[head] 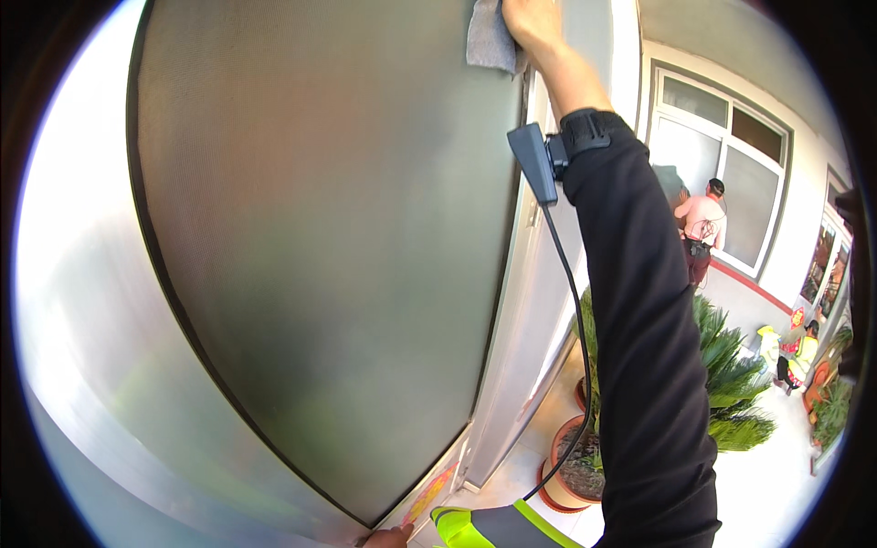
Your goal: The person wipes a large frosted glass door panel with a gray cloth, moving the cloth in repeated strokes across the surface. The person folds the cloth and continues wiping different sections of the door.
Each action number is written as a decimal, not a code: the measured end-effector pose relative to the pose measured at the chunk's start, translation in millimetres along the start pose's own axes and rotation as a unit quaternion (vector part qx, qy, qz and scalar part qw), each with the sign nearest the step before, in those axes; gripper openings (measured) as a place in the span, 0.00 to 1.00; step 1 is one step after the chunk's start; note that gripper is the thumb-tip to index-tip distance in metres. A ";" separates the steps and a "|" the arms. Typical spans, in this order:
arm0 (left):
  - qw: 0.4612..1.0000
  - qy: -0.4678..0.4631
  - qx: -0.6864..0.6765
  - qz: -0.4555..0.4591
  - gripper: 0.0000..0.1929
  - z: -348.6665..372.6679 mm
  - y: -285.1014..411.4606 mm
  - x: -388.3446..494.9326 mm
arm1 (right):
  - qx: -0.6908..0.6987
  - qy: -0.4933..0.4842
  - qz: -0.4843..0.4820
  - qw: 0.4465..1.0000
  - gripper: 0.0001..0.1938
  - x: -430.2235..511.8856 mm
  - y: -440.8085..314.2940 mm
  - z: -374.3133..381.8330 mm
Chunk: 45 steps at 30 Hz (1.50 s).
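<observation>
My right hand (538, 27), at the top edge of the view, holds a grey cloth (492, 41) against the upper right edge of a framed mesh-like panel (329, 226). The fingers are partly cut off by the picture's edge. A black sleeve covers the arm, and a dark device (534, 164) with a cable is strapped at the wrist. At the bottom, part of my left hand (389, 538) touches the frame near the panel's lower corner; most of it is out of view. A red and yellow decoration (430, 492) is on the lower frame beside it.
Right of the frame stands a potted palm-like plant (579, 472) on the pale floor. Farther back, a person (702, 219) stands at a large white-framed window (754, 198). More people in yellow vests (798, 359) are low down at the far right, near other plants (832, 411).
</observation>
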<state>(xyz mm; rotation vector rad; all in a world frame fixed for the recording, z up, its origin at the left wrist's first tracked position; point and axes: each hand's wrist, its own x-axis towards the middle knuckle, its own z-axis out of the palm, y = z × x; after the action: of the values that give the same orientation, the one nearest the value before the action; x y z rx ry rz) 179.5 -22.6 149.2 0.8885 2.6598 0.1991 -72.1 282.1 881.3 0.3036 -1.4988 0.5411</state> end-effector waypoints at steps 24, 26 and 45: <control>1.000 0.011 -0.013 0.005 0.17 32.5 -12.5 10.2 | 0.201 0.065 0.049 0.976 0.28 -240.3 -0.5 -27.0; 1.000 -0.006 -0.022 -0.002 0.17 27.0 -10.5 10.8 | 0.206 0.065 0.033 0.976 0.28 -249.3 4.1 -27.6; 0.999 0.039 0.012 0.029 0.15 25.6 -11.2 10.2 | 0.119 -0.093 0.193 0.970 0.26 -496.3 19.5 -74.9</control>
<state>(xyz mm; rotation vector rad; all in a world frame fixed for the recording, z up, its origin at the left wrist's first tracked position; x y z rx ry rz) 174.5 -24.6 119.9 0.9852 2.7148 0.2194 -10.7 261.8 383.2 0.2538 -1.6891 1.0307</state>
